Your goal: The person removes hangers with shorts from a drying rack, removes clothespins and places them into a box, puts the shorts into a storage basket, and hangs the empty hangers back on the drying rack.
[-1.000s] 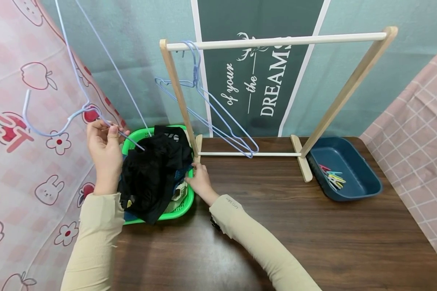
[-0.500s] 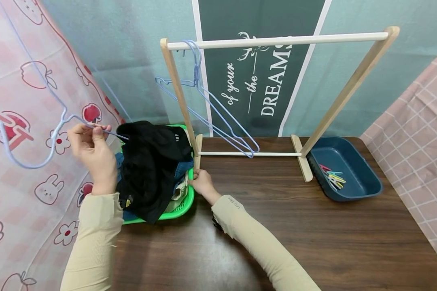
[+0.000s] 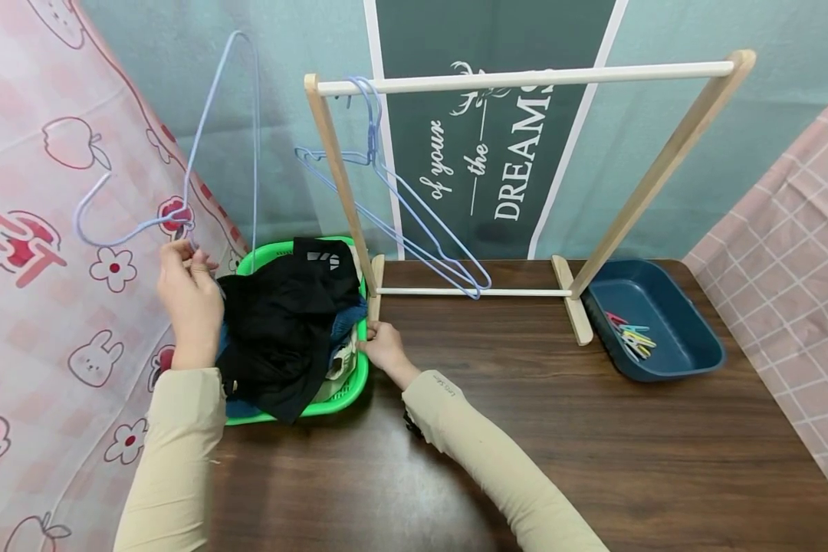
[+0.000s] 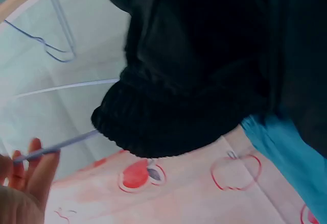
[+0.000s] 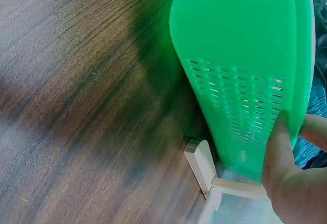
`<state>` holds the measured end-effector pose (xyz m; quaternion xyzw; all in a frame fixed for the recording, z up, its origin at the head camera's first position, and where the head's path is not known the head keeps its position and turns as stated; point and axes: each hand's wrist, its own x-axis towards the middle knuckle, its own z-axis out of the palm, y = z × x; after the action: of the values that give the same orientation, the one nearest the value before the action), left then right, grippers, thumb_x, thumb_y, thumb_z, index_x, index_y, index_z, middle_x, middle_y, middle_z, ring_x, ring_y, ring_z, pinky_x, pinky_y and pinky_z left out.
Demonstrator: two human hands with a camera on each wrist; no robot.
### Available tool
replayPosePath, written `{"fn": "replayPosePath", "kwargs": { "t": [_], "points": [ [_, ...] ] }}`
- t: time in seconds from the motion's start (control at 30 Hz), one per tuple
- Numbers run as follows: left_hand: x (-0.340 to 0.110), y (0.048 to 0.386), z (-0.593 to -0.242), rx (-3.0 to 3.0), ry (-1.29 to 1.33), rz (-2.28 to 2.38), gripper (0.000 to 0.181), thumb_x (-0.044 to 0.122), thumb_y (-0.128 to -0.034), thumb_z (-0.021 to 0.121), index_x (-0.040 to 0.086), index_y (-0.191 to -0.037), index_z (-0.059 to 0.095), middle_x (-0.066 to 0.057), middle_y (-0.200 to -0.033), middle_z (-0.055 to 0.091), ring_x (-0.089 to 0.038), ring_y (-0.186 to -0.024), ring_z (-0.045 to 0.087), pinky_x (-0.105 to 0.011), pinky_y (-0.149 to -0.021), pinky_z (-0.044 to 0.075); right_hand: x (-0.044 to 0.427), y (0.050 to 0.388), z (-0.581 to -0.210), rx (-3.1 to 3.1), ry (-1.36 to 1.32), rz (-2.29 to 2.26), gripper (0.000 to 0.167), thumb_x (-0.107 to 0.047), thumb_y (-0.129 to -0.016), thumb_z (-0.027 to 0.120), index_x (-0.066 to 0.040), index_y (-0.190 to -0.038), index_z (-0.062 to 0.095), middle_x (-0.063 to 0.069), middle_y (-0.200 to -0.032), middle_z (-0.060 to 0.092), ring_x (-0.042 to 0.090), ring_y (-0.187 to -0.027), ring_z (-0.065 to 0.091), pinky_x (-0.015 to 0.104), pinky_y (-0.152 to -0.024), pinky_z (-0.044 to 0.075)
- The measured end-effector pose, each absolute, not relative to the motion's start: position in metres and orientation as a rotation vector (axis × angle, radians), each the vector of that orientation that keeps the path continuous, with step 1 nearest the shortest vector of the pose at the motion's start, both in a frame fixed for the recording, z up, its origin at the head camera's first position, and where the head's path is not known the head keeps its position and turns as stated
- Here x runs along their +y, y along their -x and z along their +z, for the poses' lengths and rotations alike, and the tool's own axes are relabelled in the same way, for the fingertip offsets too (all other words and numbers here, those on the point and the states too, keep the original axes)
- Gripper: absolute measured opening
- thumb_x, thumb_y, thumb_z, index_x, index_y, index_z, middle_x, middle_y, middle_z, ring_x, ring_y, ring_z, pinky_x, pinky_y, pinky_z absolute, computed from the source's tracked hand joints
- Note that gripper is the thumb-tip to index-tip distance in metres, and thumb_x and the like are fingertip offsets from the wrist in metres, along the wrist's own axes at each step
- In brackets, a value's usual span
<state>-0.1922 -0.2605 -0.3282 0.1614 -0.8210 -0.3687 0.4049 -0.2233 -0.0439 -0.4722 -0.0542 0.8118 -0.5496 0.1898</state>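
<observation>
My left hand (image 3: 192, 303) holds a light-blue hanger (image 3: 200, 146) near its neck, the hook pointing left and the frame rising above the basket. One hanger bar reaches down to the basket's back edge. Below and to the right, a black garment (image 3: 283, 330) lies heaped on other clothes in a green basket (image 3: 350, 391). The left wrist view shows the garment's gathered edge (image 4: 138, 132) close by, with the hanger bar (image 4: 71, 141) running behind it. My right hand (image 3: 386, 349) pinches the basket's right rim, thumb and fingers on either side (image 5: 294, 183).
A rack (image 3: 524, 78) with wooden sides stands right of the basket. More blue hangers (image 3: 414, 218) hang at its left end. A dark blue tub (image 3: 683, 322) with several coloured clothes pegs (image 3: 631, 337) sits at the far right of the brown table (image 3: 524, 445).
My left hand moved left, then back right, and the hanger has turned so its frame shows above the basket. The black garment, raised at its back left, lies flatter. The right hand stays put.
</observation>
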Motion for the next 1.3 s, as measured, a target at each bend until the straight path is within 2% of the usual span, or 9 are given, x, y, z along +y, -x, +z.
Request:
{"fn": "replayPosePath", "kwargs": {
  "t": [0.1, 0.23, 0.3, 0.47, 0.57, 0.77, 0.97, 1.13, 1.3],
  "points": [
    [-0.267, 0.191, -0.331, -1.993, -0.48, -0.956, 0.034, 0.027, -0.1002, 0.043, -0.004, -0.11, 0.052, 0.01, -0.09, 0.056, 0.021, -0.074, 0.047, -0.007, -0.075, 0.04, -0.044, 0.223, -0.473, 2.279, 0.165, -1.552, 0.049, -0.004, -0.089, 0.062, 0.004, -0.135, 0.049, 0.02, -0.113, 0.064, 0.027, -0.101, 0.061, 0.032, -0.081, 0.052],
    [-0.276, 0.187, -0.331, -1.94, -0.563, -1.069, 0.005, 0.024, -0.0988, 0.046, 0.019, -0.099, 0.047, 0.023, -0.085, 0.045, 0.016, -0.07, 0.053, -0.007, -0.064, 0.043, -0.044, 0.223, -0.474, 2.277, 0.171, -1.568, 0.05, -0.004, -0.088, 0.062, 0.005, -0.136, 0.048, 0.02, -0.114, 0.065, 0.03, -0.105, 0.062, 0.034, -0.083, 0.053],
    [-0.278, 0.186, -0.332, -1.967, -0.595, -1.089, 0.006, 0.02, -0.0992, 0.046, 0.025, -0.096, 0.043, 0.023, -0.084, 0.043, 0.015, -0.068, 0.053, -0.007, -0.062, 0.043, -0.044, 0.223, -0.475, 2.279, 0.171, -1.572, 0.05, -0.004, -0.088, 0.062, 0.005, -0.135, 0.048, 0.02, -0.113, 0.065, 0.029, -0.103, 0.062, 0.033, -0.082, 0.053],
    [-0.279, 0.186, -0.338, -1.871, -0.58, -1.074, 0.003, 0.024, -0.0971, 0.048, 0.022, -0.097, 0.046, 0.021, -0.085, 0.042, 0.013, -0.071, 0.053, -0.009, -0.07, 0.043, -0.043, 0.223, -0.476, 2.295, 0.178, -1.561, 0.049, -0.004, -0.088, 0.062, 0.004, -0.135, 0.05, 0.019, -0.112, 0.066, 0.027, -0.104, 0.062, 0.033, -0.083, 0.053],
    [-0.279, 0.189, -0.337, -1.711, -0.537, -1.15, 0.01, 0.031, -0.0928, 0.05, 0.023, -0.097, 0.045, 0.017, -0.084, 0.048, 0.007, -0.073, 0.057, -0.012, -0.072, 0.046, -0.043, 0.223, -0.477, 2.307, 0.185, -1.563, 0.049, -0.005, -0.088, 0.063, 0.004, -0.134, 0.05, 0.019, -0.112, 0.066, 0.029, -0.106, 0.061, 0.035, -0.086, 0.053],
    [-0.276, 0.189, -0.327, -1.275, -0.367, -1.515, 0.011, 0.016, -0.0928, 0.051, 0.015, -0.093, 0.04, -0.002, -0.084, 0.052, -0.015, -0.073, 0.063, -0.02, -0.062, 0.05, -0.043, 0.224, -0.477, 2.313, 0.18, -1.556, 0.05, -0.006, -0.088, 0.063, 0.004, -0.135, 0.049, 0.02, -0.111, 0.066, 0.03, -0.107, 0.061, 0.036, -0.086, 0.053],
    [-0.266, 0.186, -0.315, -1.052, -0.258, -1.702, 0.015, 0.011, -0.0911, 0.054, 0.009, -0.095, 0.04, -0.011, -0.087, 0.049, -0.025, -0.072, 0.062, -0.025, -0.054, 0.053, -0.042, 0.225, -0.477, 2.289, 0.158, -1.555, 0.053, -0.007, -0.089, 0.063, 0.005, -0.138, 0.045, 0.019, -0.115, 0.065, 0.028, -0.108, 0.06, 0.034, -0.085, 0.052],
    [-0.255, 0.187, -0.313, -1.063, -0.224, -1.841, 0.018, 0.011, -0.089, 0.056, 0.006, -0.096, 0.041, -0.014, -0.089, 0.051, -0.024, -0.068, 0.062, -0.027, -0.052, 0.056, -0.043, 0.226, -0.476, 2.291, 0.157, -1.564, 0.055, -0.006, -0.088, 0.062, 0.005, -0.139, 0.043, 0.021, -0.117, 0.063, 0.03, -0.108, 0.06, 0.036, -0.086, 0.052],
    [-0.244, 0.189, -0.319, -1.172, -0.219, -1.897, 0.015, 0.012, -0.0891, 0.055, 0.007, -0.095, 0.042, -0.013, -0.088, 0.051, -0.019, -0.065, 0.062, -0.023, -0.051, 0.055, -0.048, 0.222, -0.466, 2.389, 0.175, -1.617, 0.058, -0.011, -0.09, 0.06, 0.002, -0.142, 0.039, 0.022, -0.132, 0.05, 0.034, -0.118, 0.053, 0.042, -0.094, 0.047]
  ]
}}
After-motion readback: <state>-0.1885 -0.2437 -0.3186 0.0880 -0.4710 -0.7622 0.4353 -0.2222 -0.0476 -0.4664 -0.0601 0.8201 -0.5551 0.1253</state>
